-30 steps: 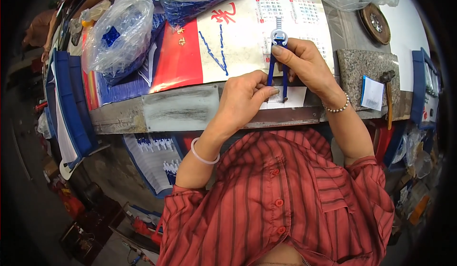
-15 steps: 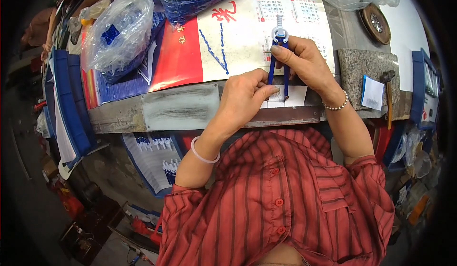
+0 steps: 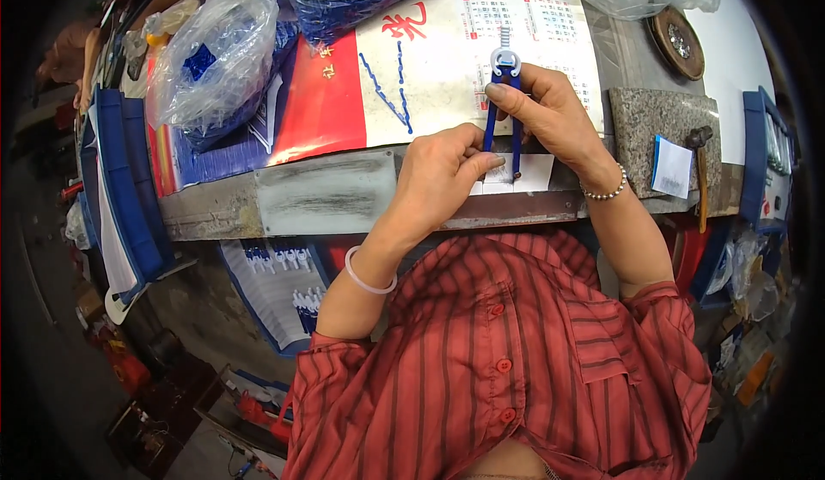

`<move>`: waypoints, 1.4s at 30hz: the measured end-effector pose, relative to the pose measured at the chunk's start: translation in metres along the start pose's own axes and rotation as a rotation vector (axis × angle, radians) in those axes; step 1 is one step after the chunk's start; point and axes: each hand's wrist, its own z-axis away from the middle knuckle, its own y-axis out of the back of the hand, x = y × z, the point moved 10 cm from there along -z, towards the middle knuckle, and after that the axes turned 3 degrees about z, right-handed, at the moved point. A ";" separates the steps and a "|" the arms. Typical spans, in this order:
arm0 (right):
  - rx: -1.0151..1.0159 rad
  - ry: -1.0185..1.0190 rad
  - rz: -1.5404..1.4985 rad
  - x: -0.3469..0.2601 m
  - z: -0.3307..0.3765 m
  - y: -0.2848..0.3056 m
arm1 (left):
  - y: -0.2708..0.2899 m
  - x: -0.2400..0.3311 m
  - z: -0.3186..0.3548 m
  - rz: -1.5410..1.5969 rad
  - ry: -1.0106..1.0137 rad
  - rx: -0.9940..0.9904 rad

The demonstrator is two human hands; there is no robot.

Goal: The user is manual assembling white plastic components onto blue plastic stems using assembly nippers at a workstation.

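Both of my hands hold a drawing compass (image 3: 516, 140) above the near edge of the bench. It has two blue legs, a pale round head and a thin ribbed handle pointing away from me. My right hand (image 3: 559, 117) grips it just below the head, thumb on top. At the lower end of the left leg, my left hand (image 3: 440, 169) pinches with thumb and forefinger; that tip is hidden by the fingers. The right leg's tip hangs free, over a white paper (image 3: 534, 173) lying at the bench edge.
Clear plastic bags (image 3: 219, 67) of blue parts lie on a calendar sheet (image 3: 447, 76), beside a V-shaped line of small blue pieces (image 3: 387, 93). At right are a stone slab (image 3: 662, 106), a hammer (image 3: 702, 171) and a round dish (image 3: 677, 43). A blue tray (image 3: 275, 287) holds more compasses below.
My right thumb has shifted very slightly on the compass, and the right forearm has moved a little left. The left hand keeps its pinch.
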 end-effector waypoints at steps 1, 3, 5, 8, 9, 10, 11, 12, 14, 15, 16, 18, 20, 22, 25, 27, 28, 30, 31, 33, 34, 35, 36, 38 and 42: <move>0.005 0.001 0.002 -0.001 0.000 0.000 | 0.001 0.000 0.000 0.016 0.008 0.010; 0.012 0.020 0.009 -0.003 0.000 0.000 | 0.002 -0.001 0.000 0.032 0.016 0.020; 0.021 0.039 0.015 -0.004 0.000 0.001 | 0.002 0.000 -0.001 0.033 0.011 0.017; 0.017 0.022 0.012 0.000 0.000 0.001 | 0.002 0.000 0.000 0.051 0.031 0.017; 0.023 0.030 0.011 -0.001 0.000 0.000 | 0.002 0.000 0.000 0.051 0.030 0.017; 0.029 0.038 0.010 -0.002 0.000 0.000 | 0.002 -0.001 0.000 0.051 0.023 0.016; 0.029 0.039 0.010 -0.002 0.000 0.000 | 0.002 -0.002 0.000 0.052 0.016 0.014; 0.025 0.028 0.013 -0.001 0.000 0.001 | 0.002 -0.003 0.000 0.052 0.015 0.014; 0.021 0.018 0.016 0.000 0.001 0.001 | 0.000 -0.002 0.000 0.021 -0.006 -0.004; 0.024 0.027 0.012 0.000 0.001 0.001 | 0.000 -0.002 0.000 0.020 -0.006 -0.004; 0.027 0.036 0.007 -0.001 0.001 0.001 | 0.000 -0.002 0.000 0.009 -0.012 -0.004; 0.027 0.034 0.013 -0.001 0.001 0.001 | 0.000 0.000 0.000 -0.002 -0.018 -0.004; 0.028 0.032 0.019 0.000 0.001 0.001 | 0.000 0.000 0.000 0.010 -0.009 -0.005; 0.047 0.057 0.033 -0.002 0.001 0.002 | 0.000 -0.002 0.000 0.006 -0.006 -0.006; 0.035 0.040 0.017 -0.001 0.002 0.001 | 0.000 -0.001 0.001 0.011 -0.004 -0.004; 0.037 0.049 0.017 -0.001 0.003 0.001 | 0.000 0.000 0.001 0.019 -0.005 -0.001; 0.040 0.057 0.016 -0.002 0.003 0.001 | -0.001 -0.001 0.001 0.011 -0.006 -0.002; 0.037 0.054 0.018 -0.001 0.003 0.001 | -0.001 0.000 0.002 0.002 -0.008 -0.004; 0.035 0.051 0.021 -0.001 0.003 0.001 | 0.000 0.001 0.002 0.002 -0.012 -0.002; 0.040 0.056 0.029 -0.001 0.003 0.001 | 0.000 0.001 0.001 0.002 -0.015 0.000; 0.045 0.061 0.038 -0.002 0.002 0.001 | 0.000 0.000 0.001 0.005 -0.015 -0.001; 0.045 0.062 0.038 -0.002 0.001 0.001 | 0.001 0.000 0.000 0.008 -0.016 -0.002; 0.041 0.063 0.034 -0.001 0.000 0.001 | 0.001 0.000 0.000 0.008 -0.016 -0.002; 0.039 0.067 0.030 -0.003 -0.002 0.001 | 0.003 0.001 -0.001 0.020 -0.009 0.004; 0.044 0.089 0.018 -0.009 -0.001 0.001 | 0.004 0.001 -0.002 -0.020 -0.021 -0.001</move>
